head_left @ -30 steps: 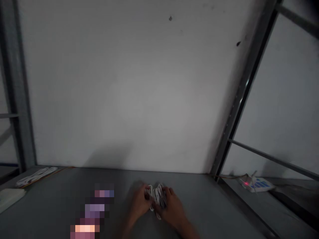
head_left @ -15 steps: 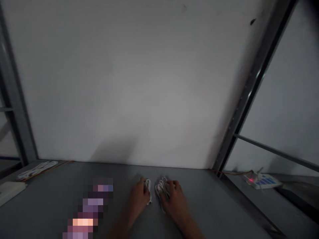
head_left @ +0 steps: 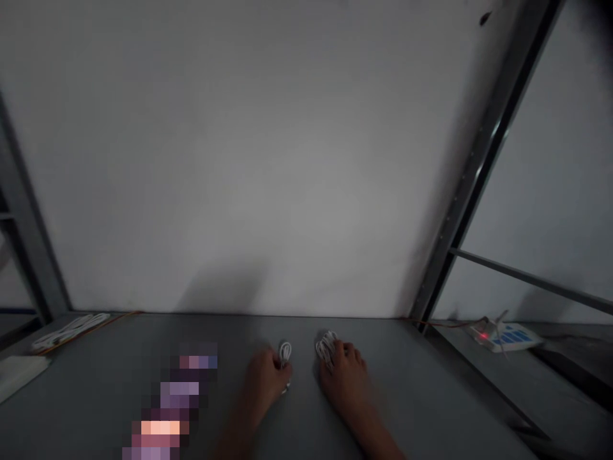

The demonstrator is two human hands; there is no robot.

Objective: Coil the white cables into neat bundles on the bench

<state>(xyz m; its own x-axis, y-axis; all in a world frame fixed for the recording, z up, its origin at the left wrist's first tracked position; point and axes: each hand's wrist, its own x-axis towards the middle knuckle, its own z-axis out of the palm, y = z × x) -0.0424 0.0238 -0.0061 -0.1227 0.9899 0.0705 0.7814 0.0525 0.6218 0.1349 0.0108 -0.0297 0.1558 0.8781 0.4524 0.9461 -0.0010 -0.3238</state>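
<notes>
In the middle of the grey tabletop, my left hand is closed on a small coiled white cable. The coil's loop sticks up past the thumb and its lower end shows below the fingers. To the right, my right hand rests over a larger bunch of coiled white cables, with its fingers curled at the bunch's right side. Part of that bunch is hidden under the hand, and how firmly the fingers grip it is hard to see.
A bundle of white cable and a white box-like object lie at the far left. A pale wall stands behind. On the right, past a metal post, is a white power strip with a red light. A pixelated patch covers the lower left.
My right hand has moved right with the bunch of cables, widening the gap between my hands. My left fingers have closed further around the small coil.
</notes>
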